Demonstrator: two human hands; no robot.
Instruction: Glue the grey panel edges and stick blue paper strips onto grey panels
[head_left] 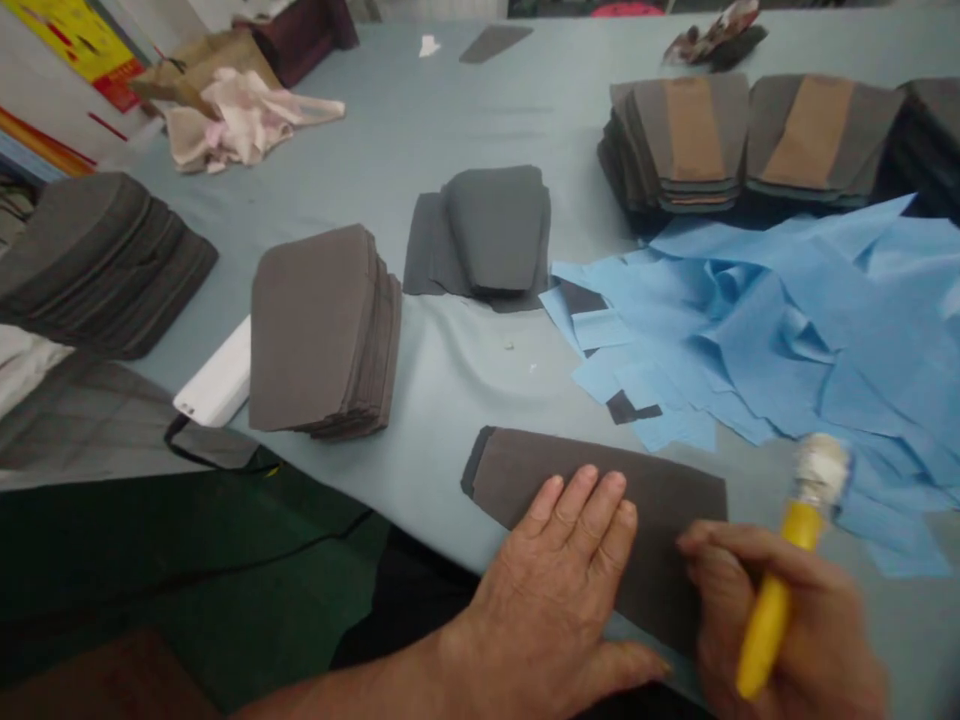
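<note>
- Leave the dark curved stack (75, 250) at the left edge of the bench (450, 370); likewise the brown panel stack (307, 330), set by the same edge with the white corded bar (217, 380) partly hidden behind it.
- Leave the charcoal panel stack (499, 230) farther in from the near edge; no apparent need of it here.
- Mind the darker layer (474, 465) peeking past the left end of the dark brown panel (664, 485), laid along the bench's near edge; probably worth checking alignment there.
- Press with the left hand (555, 580), palm down, fingers nearly straight, thumb out to the right, grasping nothing; spread the weight evenly, best against slipping.
- Work the panel's right end with the right hand (817, 620), fingers curled round the yellow-handled brush (784, 575); bring thumb and forefinger to the edge; cannot tell, through blur, whether pinching it.
- Tilt the brush head well off the panel, and clear of the blue sheets (787, 320) toward the bench's right side; otherwise liable to smear.
</note>
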